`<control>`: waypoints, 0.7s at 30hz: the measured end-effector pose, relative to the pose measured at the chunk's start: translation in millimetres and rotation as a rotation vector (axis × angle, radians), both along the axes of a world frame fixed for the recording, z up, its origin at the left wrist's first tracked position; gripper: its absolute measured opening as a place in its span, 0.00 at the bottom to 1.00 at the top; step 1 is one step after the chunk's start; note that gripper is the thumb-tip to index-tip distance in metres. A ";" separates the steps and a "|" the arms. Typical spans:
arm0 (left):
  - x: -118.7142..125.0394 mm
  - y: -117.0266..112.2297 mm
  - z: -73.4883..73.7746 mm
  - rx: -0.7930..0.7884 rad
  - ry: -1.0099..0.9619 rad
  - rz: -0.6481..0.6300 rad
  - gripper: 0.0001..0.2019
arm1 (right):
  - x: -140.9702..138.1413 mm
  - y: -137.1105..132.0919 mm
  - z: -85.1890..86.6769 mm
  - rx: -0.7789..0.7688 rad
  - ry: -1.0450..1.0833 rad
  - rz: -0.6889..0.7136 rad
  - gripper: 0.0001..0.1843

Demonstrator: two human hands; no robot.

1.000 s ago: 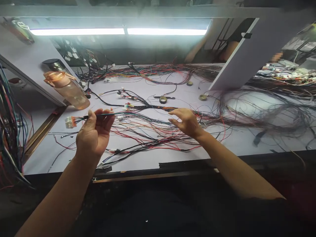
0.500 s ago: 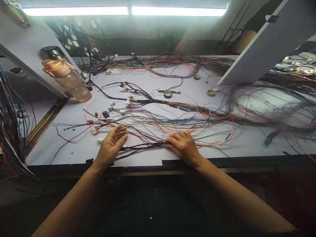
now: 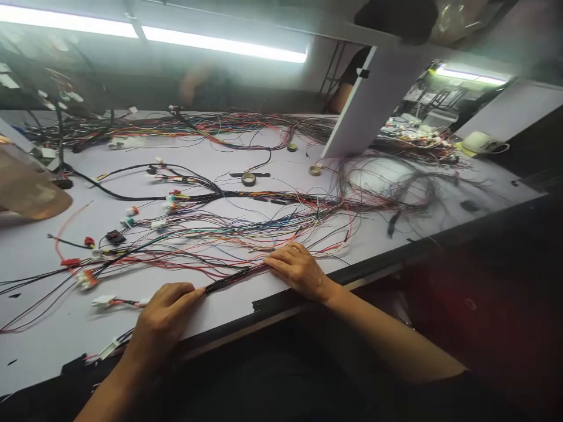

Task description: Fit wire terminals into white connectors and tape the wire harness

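My left hand (image 3: 165,308) is closed round the left part of a black-wrapped wire bundle (image 3: 226,281) near the table's front edge. Farther right, my right hand (image 3: 299,272) has its fingers curled down on the same bundle, where loose red and black wires run out. White connectors (image 3: 103,302) on short leads lie left of my left hand. Behind the hands spreads a fan of thin coloured wires (image 3: 211,231), ending at the left in an orange-and-white connector (image 3: 87,280) and a black connector (image 3: 115,237).
A second harness (image 3: 246,194) crosses the table behind, near a tape roll (image 3: 248,179). Smaller rolls (image 3: 314,170) lie farther back. A bottle (image 3: 30,181) is at the left, an upright panel (image 3: 360,105) at the right, and a cup (image 3: 479,142) beyond it. Another person's arm (image 3: 341,97) shows behind.
My left hand has gone from open above the wires to closed on the bundle. The view has swung right, bringing the cup and the table's right end into sight.
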State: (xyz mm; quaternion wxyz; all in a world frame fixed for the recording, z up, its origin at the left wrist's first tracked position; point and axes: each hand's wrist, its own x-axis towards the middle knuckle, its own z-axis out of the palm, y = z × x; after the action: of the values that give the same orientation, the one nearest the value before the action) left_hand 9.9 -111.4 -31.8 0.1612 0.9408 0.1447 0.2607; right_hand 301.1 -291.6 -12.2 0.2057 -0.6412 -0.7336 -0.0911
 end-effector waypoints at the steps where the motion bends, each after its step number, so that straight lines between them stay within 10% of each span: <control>1: -0.7 1.2 -0.7 0.007 0.004 -0.015 0.10 | 3.9 -5.8 0.8 -0.011 0.003 -0.003 0.16; 13: -1.9 -0.3 -0.1 -0.115 -0.035 0.006 0.12 | 94.3 -96.3 3.0 -0.130 -0.121 -0.413 0.19; 21: -2.7 -4.9 6.5 -0.164 -0.021 0.041 0.14 | 139.5 -112.7 16.8 -0.226 -0.241 -0.323 0.12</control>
State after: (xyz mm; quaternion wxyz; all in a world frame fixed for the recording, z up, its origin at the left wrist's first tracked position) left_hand 7.2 -116.3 -25.3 0.2340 0.9184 0.1831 0.2613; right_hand 440.5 -404.3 4.7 0.0262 -0.7538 -0.6462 -0.1159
